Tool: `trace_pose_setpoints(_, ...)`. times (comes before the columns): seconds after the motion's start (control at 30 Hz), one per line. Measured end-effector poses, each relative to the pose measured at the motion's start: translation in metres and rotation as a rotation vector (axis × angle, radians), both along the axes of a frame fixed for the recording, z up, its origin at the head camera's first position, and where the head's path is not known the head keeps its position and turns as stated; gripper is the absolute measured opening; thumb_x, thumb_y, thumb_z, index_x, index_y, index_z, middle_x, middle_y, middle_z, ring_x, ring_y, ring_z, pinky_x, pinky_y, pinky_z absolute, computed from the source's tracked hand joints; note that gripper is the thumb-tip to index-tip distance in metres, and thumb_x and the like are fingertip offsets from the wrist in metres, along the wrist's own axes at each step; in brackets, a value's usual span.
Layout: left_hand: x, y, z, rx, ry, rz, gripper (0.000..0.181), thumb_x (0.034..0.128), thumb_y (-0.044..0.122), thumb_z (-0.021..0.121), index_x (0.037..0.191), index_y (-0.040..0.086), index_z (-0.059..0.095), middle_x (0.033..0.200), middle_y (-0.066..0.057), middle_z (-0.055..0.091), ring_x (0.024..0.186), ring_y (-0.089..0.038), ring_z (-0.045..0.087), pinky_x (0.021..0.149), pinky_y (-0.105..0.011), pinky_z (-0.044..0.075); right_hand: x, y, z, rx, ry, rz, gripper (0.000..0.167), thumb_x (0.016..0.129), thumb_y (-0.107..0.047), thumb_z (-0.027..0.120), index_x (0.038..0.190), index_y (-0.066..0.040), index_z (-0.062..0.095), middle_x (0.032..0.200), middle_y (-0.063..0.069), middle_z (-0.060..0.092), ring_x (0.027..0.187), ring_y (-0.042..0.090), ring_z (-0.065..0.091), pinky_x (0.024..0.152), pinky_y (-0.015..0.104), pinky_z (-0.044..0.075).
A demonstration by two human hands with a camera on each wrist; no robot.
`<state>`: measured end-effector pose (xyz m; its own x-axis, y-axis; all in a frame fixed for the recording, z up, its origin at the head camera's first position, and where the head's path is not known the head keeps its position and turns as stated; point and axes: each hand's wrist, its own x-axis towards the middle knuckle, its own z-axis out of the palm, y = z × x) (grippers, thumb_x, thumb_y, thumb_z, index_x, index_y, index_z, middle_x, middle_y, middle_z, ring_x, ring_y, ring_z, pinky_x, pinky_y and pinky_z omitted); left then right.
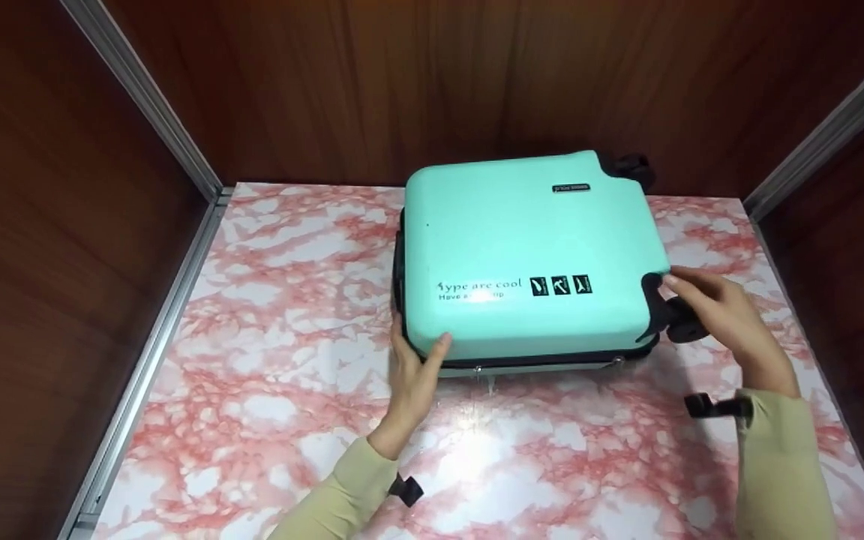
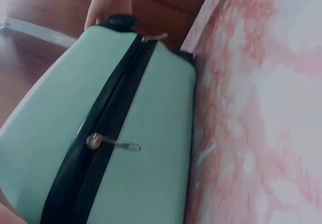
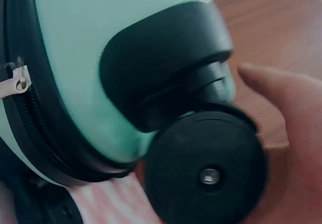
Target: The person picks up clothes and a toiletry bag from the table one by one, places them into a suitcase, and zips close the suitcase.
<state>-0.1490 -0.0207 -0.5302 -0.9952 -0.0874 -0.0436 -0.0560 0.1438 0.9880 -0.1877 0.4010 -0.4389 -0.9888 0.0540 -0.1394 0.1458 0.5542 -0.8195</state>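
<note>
Only your head view shows the black lettering (image 1: 479, 285) on the lid; only your right-wrist view shows the bolt (image 3: 210, 176) in the caster wheel (image 3: 201, 146). The mint hard-shell suitcase (image 1: 499, 232) lies closed on the marbled tabletop (image 1: 267, 420), contents hidden. Your left hand (image 1: 411, 381) grips its near left corner, thumb spread from fingers; your right hand (image 1: 732, 315) touches its near wheeled corner, but you cannot tell whether it grips.
</note>
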Motion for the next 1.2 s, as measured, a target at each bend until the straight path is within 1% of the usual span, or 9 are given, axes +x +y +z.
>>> trace_pose_setpoints(0.1, -0.002, 0.003, -0.002, 0.012, 0.000, -0.002, 0.105, 0.0941, 0.062, 0.061, 0.162, 0.007, 0.004, 0.167, -0.020, 0.005, 0.153, -0.033, 0.007, 0.119, -0.055, 0.013, -0.008, -0.001, -0.004, -0.096, -0.053, 0.042, 0.072, 0.103, -0.048, 0.057, 0.153, 0.002, 0.040, 0.099, -0.002, 0.072, 0.072, 0.023, 0.073, 0.066, 0.039, 0.060)
trace_pose_setpoints(0.17, -0.003, 0.002, -0.003, 0.015, 0.010, -0.007, 0.103, 0.0947, 0.060, 0.062, 0.162, 0.007, 0.005, 0.167, -0.019, 0.006, 0.153, -0.032, 0.008, 0.119, -0.055, 0.014, -0.008, -0.002, -0.006, -0.092, -0.055, 0.043, 0.070, 0.103, -0.047, 0.056, 0.149, 0.004, 0.044, 0.100, -0.008, 0.068, 0.074, 0.020, 0.072, 0.066, 0.037, 0.060)
trace_pose_setpoints(0.43, -0.026, -0.011, -0.006, -0.030, 0.076, -0.013, 0.099, 0.0935, 0.065, 0.059, 0.162, 0.007, 0.016, 0.164, -0.019, 0.021, 0.148, -0.034, 0.025, 0.117, -0.053, 0.023, 0.008, -0.011, -0.006, -0.050, -0.041, 0.007, 0.054, 0.102, -0.048, 0.059, 0.110, 0.005, 0.066, 0.083, 0.009, 0.073, 0.071, 0.019, 0.071, 0.067, 0.030, 0.058)
trace_pose_setpoints(0.57, -0.050, -0.026, -0.011, -0.036, 0.109, -0.054, 0.096, 0.0940, 0.065, 0.057, 0.161, 0.006, 0.021, 0.162, -0.018, 0.028, 0.146, -0.033, 0.030, 0.116, -0.052, 0.025, 0.021, -0.018, -0.002, 0.054, -0.014, 0.066, 0.052, 0.103, -0.047, 0.058, 0.110, 0.003, 0.072, 0.087, 0.010, 0.073, 0.075, 0.018, 0.070, 0.071, 0.025, 0.054)
trace_pose_setpoints(0.67, -0.075, -0.040, -0.011, -0.031, 0.068, -0.130, 0.095, 0.0941, 0.066, 0.056, 0.162, 0.009, 0.022, 0.163, -0.016, 0.028, 0.147, -0.031, 0.030, 0.117, -0.050, 0.023, 0.030, -0.025, -0.002, 0.105, -0.018, 0.117, 0.051, 0.104, -0.046, 0.055, 0.108, 0.001, 0.075, 0.087, 0.007, 0.071, 0.077, 0.017, 0.065, 0.074, 0.025, 0.049)
trace_pose_setpoints(0.83, -0.118, -0.062, -0.006, -0.017, -0.024, -0.249, 0.092, 0.0959, 0.065, 0.054, 0.164, 0.014, 0.020, 0.166, -0.013, 0.023, 0.149, -0.028, 0.025, 0.119, -0.045, 0.020, 0.047, -0.050, -0.010, -0.005, -0.075, 0.209, 0.051, 0.108, -0.041, 0.049, 0.091, 0.000, 0.074, 0.074, 0.006, 0.065, 0.067, 0.018, 0.061, 0.070, 0.031, 0.050)
trace_pose_setpoints(0.97, -0.146, -0.068, 0.004, -0.059, -0.039, -0.175, 0.096, 0.0927, 0.074, 0.051, 0.162, 0.014, 0.024, 0.160, -0.013, 0.035, 0.144, -0.026, 0.035, 0.115, -0.042, 0.029, 0.059, -0.085, -0.013, -0.006, -0.049, 0.336, 0.044, 0.108, -0.038, 0.049, 0.090, -0.007, 0.074, 0.074, 0.004, 0.063, 0.066, 0.020, 0.059, 0.066, 0.035, 0.051)
trace_pose_setpoints(1.07, -0.161, -0.059, 0.016, -0.122, -0.067, -0.051, 0.096, 0.0901, 0.081, 0.045, 0.158, 0.014, 0.034, 0.152, -0.011, 0.046, 0.137, -0.025, 0.045, 0.110, -0.042, 0.037, 0.067, -0.120, -0.014, -0.009, -0.057, 0.374, 0.044, 0.107, -0.041, 0.051, 0.107, -0.004, 0.074, 0.093, 0.009, 0.070, 0.086, 0.026, 0.066, 0.083, 0.046, 0.054)
trace_pose_setpoints(1.2, -0.173, -0.046, 0.030, -0.200, -0.056, 0.067, 0.081, 0.1006, 0.070, 0.036, 0.151, 0.006, 0.042, 0.146, -0.014, 0.050, 0.132, -0.028, 0.048, 0.108, -0.043, 0.037, 0.077, -0.156, -0.019, -0.015, 0.005, 0.416, 0.048, 0.106, -0.039, 0.053, 0.129, 0.001, 0.067, 0.128, 0.018, 0.065, 0.121, 0.034, 0.059, 0.106, 0.056, 0.041)
